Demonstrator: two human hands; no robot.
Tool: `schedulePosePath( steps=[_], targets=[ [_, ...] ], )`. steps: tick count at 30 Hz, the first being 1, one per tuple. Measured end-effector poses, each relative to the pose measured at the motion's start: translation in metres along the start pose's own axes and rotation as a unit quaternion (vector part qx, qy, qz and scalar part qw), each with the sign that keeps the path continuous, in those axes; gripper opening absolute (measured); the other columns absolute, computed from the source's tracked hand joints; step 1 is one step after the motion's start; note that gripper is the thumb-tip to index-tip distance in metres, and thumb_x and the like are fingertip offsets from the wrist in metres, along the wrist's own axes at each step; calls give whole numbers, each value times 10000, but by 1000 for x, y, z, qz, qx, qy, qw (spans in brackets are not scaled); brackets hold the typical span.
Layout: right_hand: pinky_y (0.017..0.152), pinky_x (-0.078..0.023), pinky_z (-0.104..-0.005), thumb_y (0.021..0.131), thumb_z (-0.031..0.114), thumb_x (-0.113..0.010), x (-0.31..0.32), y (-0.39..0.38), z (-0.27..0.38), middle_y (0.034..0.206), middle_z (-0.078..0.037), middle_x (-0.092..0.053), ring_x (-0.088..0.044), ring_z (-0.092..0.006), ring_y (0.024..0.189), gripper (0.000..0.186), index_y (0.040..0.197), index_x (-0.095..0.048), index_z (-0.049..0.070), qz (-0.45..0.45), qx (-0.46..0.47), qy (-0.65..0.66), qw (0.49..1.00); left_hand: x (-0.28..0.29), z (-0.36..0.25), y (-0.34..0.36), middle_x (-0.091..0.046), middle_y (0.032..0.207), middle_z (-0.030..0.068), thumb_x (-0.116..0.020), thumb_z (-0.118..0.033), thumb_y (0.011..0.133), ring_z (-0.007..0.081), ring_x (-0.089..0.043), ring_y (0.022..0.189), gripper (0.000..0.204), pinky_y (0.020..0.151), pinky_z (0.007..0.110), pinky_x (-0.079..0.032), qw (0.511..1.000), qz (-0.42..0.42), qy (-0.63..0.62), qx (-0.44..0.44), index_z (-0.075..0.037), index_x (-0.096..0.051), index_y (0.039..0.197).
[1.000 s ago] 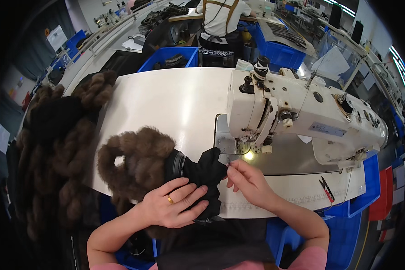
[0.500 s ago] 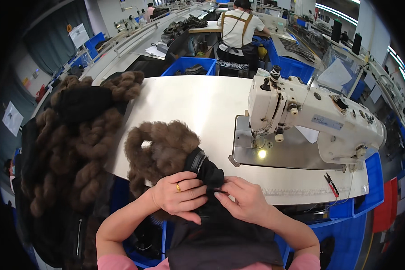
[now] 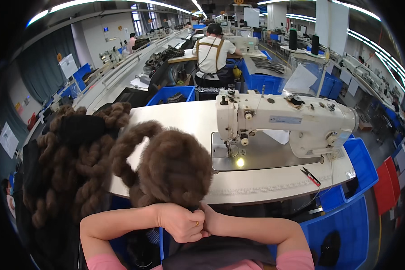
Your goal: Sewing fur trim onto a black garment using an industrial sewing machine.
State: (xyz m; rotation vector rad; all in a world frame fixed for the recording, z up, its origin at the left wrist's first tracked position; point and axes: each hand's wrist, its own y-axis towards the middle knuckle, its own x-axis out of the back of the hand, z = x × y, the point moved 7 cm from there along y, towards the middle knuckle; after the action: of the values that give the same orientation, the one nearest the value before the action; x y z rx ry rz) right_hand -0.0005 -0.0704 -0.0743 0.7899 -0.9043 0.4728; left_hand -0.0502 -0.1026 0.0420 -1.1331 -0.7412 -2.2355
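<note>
A brown braided fur piece (image 3: 177,168) stands up in front of me at the table's near edge, its fur side bulging toward me. My left hand (image 3: 183,223), with a ring on one finger, is curled closed at the piece's lower edge. Close against it, my right hand (image 3: 213,220) is closed on the same edge, its fingertips partly hidden behind the left hand. The black cloth part of the piece and its zipper are out of sight now. Both hands are low, just above the dark apron (image 3: 220,254) on my lap.
A white sewing machine (image 3: 283,121) with its lamp lit stands on the white table (image 3: 265,180). Red-handled thread snips (image 3: 311,177) lie near the table's front edge. More brown fur pieces (image 3: 72,166) are heaped at left. Blue bins (image 3: 342,234) stand around; a person (image 3: 214,56) sits ahead.
My hands have come down and closer together, drawing the fur piece nearer. The piece has turned, so fur now covers its black cloth and zipper. The head view has tilted up.
</note>
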Motion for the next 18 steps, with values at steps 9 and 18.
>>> schedulePosePath(
  steps=[9,18],
  targets=[
    [509,-508,-376,813,352,-719,127,19,4,1043,-59,-632,-655,-268,661,386,1085,-631,94,-74,-100,-91,988,36,92,-68,-509,684,-15,-823,-368,732,181,-527,668,361,932,421,-431,924,-4,-15,382,-141,-546,696],
    [599,-556,-298,873,136,-694,132,-5,-47,1060,-88,-639,-683,-186,818,272,1127,-624,68,-316,-148,116,930,24,66,-78,-628,918,-16,-810,-378,742,180,-584,914,350,1151,533,-262,845,55,-37,531,-120,-700,953]
  ],
)
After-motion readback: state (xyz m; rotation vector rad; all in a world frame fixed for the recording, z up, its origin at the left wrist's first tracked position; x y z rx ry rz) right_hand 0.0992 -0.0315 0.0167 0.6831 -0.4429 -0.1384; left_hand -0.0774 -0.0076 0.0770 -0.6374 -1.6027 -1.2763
